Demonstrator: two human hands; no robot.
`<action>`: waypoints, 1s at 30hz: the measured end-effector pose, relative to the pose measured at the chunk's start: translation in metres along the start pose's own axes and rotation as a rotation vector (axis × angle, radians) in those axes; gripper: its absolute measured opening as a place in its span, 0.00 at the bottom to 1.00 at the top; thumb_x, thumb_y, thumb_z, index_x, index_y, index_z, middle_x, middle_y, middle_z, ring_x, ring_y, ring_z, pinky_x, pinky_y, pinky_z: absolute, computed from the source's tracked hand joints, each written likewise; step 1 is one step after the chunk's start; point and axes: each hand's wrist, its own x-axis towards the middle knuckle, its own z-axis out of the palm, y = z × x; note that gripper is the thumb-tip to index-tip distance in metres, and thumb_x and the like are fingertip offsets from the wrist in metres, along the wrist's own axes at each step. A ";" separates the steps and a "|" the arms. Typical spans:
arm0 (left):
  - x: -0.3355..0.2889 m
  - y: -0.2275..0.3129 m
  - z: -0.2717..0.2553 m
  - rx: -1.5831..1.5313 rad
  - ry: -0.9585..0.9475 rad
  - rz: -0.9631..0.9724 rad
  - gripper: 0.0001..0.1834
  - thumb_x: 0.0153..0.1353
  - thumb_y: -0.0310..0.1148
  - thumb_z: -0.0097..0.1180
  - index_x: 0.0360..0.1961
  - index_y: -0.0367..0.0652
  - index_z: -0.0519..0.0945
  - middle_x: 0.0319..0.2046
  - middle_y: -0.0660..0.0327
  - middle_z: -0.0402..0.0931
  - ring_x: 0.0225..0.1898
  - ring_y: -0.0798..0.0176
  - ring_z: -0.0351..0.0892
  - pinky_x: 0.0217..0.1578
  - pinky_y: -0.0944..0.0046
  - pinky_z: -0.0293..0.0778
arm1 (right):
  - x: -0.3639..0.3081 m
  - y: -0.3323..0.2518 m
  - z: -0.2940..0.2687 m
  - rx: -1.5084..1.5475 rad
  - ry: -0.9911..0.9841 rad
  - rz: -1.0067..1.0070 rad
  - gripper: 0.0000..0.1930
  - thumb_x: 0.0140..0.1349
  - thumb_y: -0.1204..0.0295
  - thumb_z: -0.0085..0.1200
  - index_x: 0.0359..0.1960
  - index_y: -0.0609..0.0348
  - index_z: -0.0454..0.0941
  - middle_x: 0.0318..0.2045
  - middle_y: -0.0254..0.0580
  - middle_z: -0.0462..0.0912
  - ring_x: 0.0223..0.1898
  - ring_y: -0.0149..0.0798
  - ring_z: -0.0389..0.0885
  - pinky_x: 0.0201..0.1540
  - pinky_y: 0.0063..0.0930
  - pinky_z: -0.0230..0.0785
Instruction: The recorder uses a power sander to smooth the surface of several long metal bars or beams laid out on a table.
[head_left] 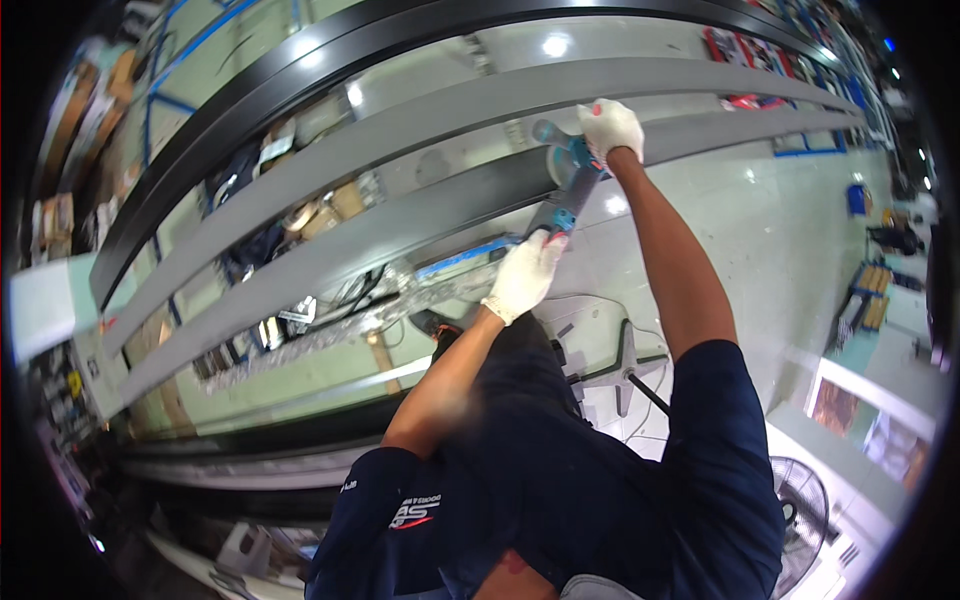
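Note:
My gloved right hand point(612, 128) is closed around the front part of a teal and dark grey angle grinder point(578, 195). Lower down, my gloved left hand point(525, 275) grips the tool's rear end. The grinder's round disc point(560, 165) is at the nearest long grey metal profile point(440, 205); whether it touches the surface I cannot tell. Both gloves are white, and the fingers are partly hidden by the tool and by the backs of my hands.
Beyond lie another grey profile point(400, 130) and a glossy black profile point(380, 40), roughly parallel. Below them are boxes and loose items. A dark stand with spread legs point(628, 370) and a cable are on the floor at right. A fan point(800, 515) stands lower right.

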 end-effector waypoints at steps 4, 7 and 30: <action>-0.062 -0.032 -0.038 -0.061 0.056 -0.050 0.26 0.88 0.55 0.50 0.55 0.39 0.81 0.37 0.33 0.88 0.44 0.23 0.88 0.44 0.29 0.80 | -0.052 -0.078 0.006 0.014 -0.058 -0.045 0.27 0.76 0.45 0.55 0.50 0.56 0.95 0.52 0.61 0.94 0.58 0.67 0.91 0.64 0.56 0.82; -0.104 -0.065 -0.064 -0.011 0.162 0.025 0.26 0.88 0.54 0.50 0.53 0.39 0.81 0.36 0.34 0.87 0.45 0.23 0.88 0.47 0.29 0.79 | -0.083 -0.140 0.030 -0.016 -0.072 -0.109 0.27 0.76 0.45 0.55 0.49 0.56 0.95 0.51 0.61 0.94 0.57 0.67 0.92 0.64 0.57 0.83; -0.310 -0.171 -0.241 -0.287 0.910 -0.403 0.31 0.89 0.51 0.50 0.49 0.26 0.83 0.30 0.38 0.81 0.34 0.36 0.83 0.38 0.42 0.74 | -0.304 -0.595 0.155 -0.030 -0.460 -0.907 0.23 0.75 0.50 0.56 0.46 0.55 0.96 0.47 0.55 0.96 0.53 0.56 0.96 0.60 0.50 0.86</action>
